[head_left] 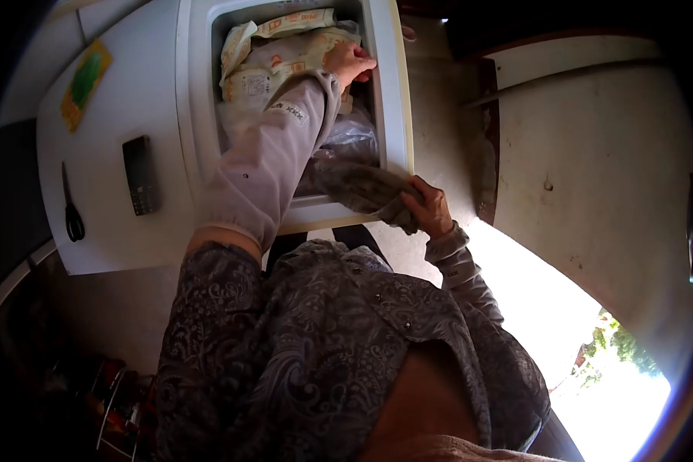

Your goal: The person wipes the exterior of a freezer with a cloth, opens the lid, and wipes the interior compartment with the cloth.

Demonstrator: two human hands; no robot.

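My left hand (349, 63) reaches into an open white chest freezer (395, 92), near its right inner wall. Its fingers are bent together beside printed packages (285, 54); what they grip, if anything, is too small to tell. Clear plastic bags (352, 135) lie just below that hand. At the near right corner of the freezer, my right hand (431, 206) is closed on a dark brownish cloth (369, 189). The cloth hangs across the corner of the rim, partly over the opening.
Left of the opening, a white surface (100, 177) bears a black phone (141, 175), dark-handled scissors (72, 219) and a green and yellow packet (85, 85). A pale panel (593, 146) stands at the right. Bright light falls on the floor at lower right.
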